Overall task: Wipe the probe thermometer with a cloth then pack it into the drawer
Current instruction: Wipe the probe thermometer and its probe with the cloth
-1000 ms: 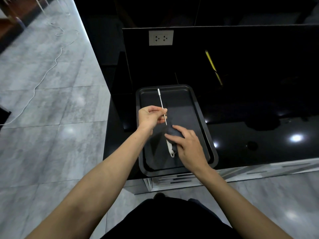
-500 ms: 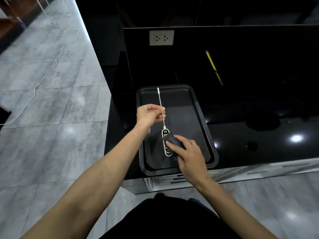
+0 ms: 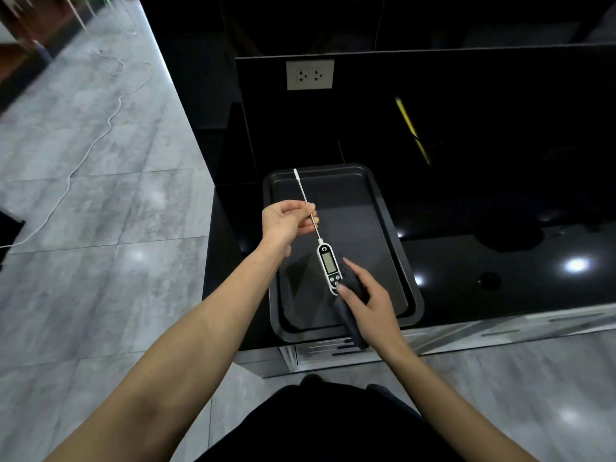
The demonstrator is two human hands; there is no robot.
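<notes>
Wiping step: left hand [image 3: 286, 221] pinching thermometer [image 3: 328, 265] stem over tray [image 3: 393, 228], right hand [image 3: 366, 295] gripping cloth [image 3: 350, 315] beside its body; next, drawer.

Glossy black countertop [image 3: 500, 288], dark rectangular tray [image 3: 400, 261] lying on it near its front left corner

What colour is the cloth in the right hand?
Dark, near black, the cloth in the right hand shows best, and only, in the head view.
</notes>
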